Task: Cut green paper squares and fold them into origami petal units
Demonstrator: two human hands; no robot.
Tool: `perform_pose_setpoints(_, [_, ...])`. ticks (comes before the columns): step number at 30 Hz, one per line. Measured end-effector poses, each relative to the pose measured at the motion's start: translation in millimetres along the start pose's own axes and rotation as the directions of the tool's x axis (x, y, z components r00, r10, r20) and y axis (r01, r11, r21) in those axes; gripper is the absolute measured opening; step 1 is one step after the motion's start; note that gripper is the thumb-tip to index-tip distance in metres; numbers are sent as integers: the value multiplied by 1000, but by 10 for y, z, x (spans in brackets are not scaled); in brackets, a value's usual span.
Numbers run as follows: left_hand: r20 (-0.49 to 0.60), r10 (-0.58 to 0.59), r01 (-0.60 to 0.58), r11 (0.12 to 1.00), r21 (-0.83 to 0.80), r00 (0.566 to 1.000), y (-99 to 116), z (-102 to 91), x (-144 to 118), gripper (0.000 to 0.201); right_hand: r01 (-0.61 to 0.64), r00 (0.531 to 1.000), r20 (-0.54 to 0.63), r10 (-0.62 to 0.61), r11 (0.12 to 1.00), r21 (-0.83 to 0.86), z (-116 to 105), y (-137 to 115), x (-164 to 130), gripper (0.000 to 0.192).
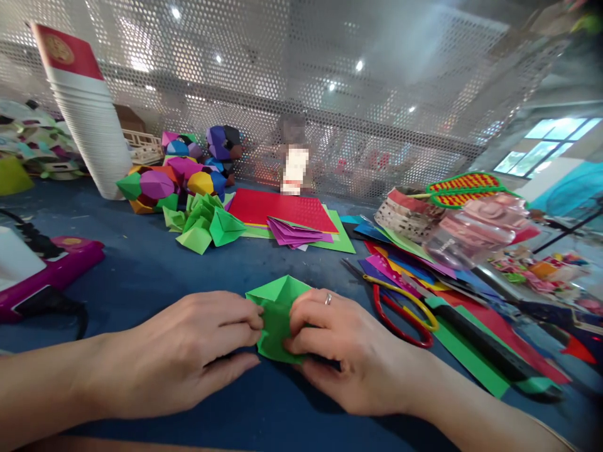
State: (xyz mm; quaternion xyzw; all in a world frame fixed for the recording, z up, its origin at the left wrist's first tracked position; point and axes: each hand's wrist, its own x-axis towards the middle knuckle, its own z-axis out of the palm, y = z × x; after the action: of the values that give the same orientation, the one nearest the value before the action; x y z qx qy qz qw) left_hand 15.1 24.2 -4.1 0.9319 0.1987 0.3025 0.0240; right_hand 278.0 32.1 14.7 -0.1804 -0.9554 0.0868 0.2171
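Note:
A folded piece of green paper [277, 307] lies on the blue table [155, 270] right in front of me. My left hand [188, 348] pinches its left edge with fingertips and thumb. My right hand [343, 351], with a ring on one finger, presses and grips its right side. Both hands rest on the tabletop, and the paper's lower part is hidden under my fingers.
Red-and-yellow scissors [405, 314] lie just right of my right hand, on mixed coloured sheets [424, 270]. Beyond are folded green pieces [207, 223], red and purple sheets [287, 216], colourful paper shapes [164, 182], a cup stack [89, 119], a pink device [51, 270] at left, and a mesh screen behind.

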Motion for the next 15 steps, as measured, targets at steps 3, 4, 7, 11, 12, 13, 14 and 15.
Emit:
perform_pose_setpoints(3, [-2,4,-4,1000,-12,1000,-1,5,-10,22,-70,996,60,63,989,129,-45,31,2,7])
perform_pose_setpoints(4, [-1,7,-7,1000,-18,1000,1,4,-11,21,-99,994,72,88,981,166,-50,38,4,7])
perform_pose_setpoints(7, [23,24,-22,998,-54,999,14,-11,-4,18,-157,988,49,149,949,273,-20,50,13,7])
perform_pose_setpoints(11, [46,43,-38,994,-100,998,29,-24,15,16,-275,949,-76,306,920,280,104,50,28,14])
perform_pose_setpoints(12, [36,44,-40,994,-105,998,29,-22,18,16,-311,932,-100,348,911,270,136,48,34,18])
perform_pose_setpoints(13, [19,44,-42,993,-108,999,28,-18,20,16,-345,916,-114,384,901,263,165,48,42,20])
perform_pose_setpoints(14, [2,41,-40,993,-111,999,28,-14,21,16,-378,902,-117,417,890,256,190,47,53,22])
perform_pose_setpoints(15, [-16,37,-39,993,-111,999,29,-9,20,16,-412,887,-110,449,876,250,210,47,65,22])
